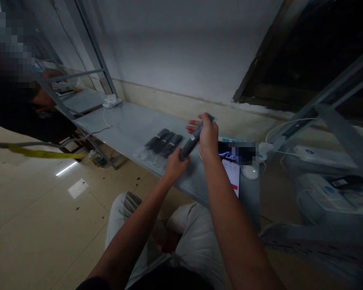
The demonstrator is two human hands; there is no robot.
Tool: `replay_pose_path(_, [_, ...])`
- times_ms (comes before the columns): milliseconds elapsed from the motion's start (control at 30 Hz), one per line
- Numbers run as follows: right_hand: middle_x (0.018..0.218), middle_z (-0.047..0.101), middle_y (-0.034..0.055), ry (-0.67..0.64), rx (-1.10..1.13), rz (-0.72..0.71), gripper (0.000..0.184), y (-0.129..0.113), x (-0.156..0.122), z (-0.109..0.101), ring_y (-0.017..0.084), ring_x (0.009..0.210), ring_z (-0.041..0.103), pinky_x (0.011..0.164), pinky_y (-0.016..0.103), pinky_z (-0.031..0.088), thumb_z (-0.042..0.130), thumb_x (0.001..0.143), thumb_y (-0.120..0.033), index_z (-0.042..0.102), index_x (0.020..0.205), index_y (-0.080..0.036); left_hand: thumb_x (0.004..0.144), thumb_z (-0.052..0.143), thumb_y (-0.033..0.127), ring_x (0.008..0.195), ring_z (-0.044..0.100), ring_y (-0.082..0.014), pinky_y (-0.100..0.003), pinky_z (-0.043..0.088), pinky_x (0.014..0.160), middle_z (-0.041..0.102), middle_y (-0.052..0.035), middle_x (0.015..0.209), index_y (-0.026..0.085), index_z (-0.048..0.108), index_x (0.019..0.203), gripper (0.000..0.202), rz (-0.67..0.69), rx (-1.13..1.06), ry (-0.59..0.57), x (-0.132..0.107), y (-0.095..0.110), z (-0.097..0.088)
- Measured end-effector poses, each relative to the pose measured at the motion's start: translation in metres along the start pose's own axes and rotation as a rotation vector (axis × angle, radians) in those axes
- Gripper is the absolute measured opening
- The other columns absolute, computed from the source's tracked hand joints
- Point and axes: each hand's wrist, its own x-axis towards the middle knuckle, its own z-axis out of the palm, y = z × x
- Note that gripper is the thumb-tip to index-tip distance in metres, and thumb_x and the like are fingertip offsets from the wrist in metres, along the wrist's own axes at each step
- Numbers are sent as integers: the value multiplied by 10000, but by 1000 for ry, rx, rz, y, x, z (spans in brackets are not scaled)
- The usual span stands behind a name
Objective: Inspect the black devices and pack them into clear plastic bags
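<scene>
Head view: a seated person holds one long dark bar (192, 141) in both hands above the near edge of a grey table (124, 125)
Bar: slim, dark, tilted, its upper end toward the wall; it seems wrapped in clear film, though blur leaves that unsure
Left hand (176, 163): fingers closed round the bar's lower end
Right hand (207, 135): fingers curled over the upper part, thumb side pointing left; gripping
Handling: probably light and stiff; the film would make it slippery, so a hold at both ends, as here, looks safest
Pile (164, 143): more dark bars of the same kind lie side by side on the table, just left of the hands; clear bags beneath them
Farther out: a white paper (233, 174) with a red mark right of the hands; a white plug block (111, 101) at the far left end of the table; another person's arm (44, 98) at a shelf, well apart
</scene>
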Motion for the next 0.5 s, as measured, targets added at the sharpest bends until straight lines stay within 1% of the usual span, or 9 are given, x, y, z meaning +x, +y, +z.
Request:
replay_pose_path(200, [814, 696, -4, -35, -41, -56, 343, 4, 3, -2, 123, 618, 676, 553, 234, 530, 491, 912, -539, 551, 1045, -228, 782, 620, 287, 625, 420, -111, -252, 296, 596, 472, 51, 675, 199, 493, 806, 156, -21, -49, 20, -1, -2, -3])
replay_pose_path(367, [862, 696, 19, -33, -124, -91, 481, 3, 2, -1, 128, 634, 674, 573, 253, 532, 409, 920, -638, 554, 1122, -227, 775, 640, 320, 649, 422, -114, -253, 304, 607, 479, 46, 700, 196, 500, 823, 193, -16, -85, -6, -3, 0, -6])
replay_pose_path(500, [887, 695, 33, -39, -131, -101, 582, 3, -1, -2, 137, 661, 679, 587, 262, 533, 356, 919, -683, 547, 1212, -219, 770, 651, 330, 649, 418, -113, -253, 306, 610, 486, 44, 708, 196, 497, 820, 210, -9, -85, -7, -4, -1, -6])
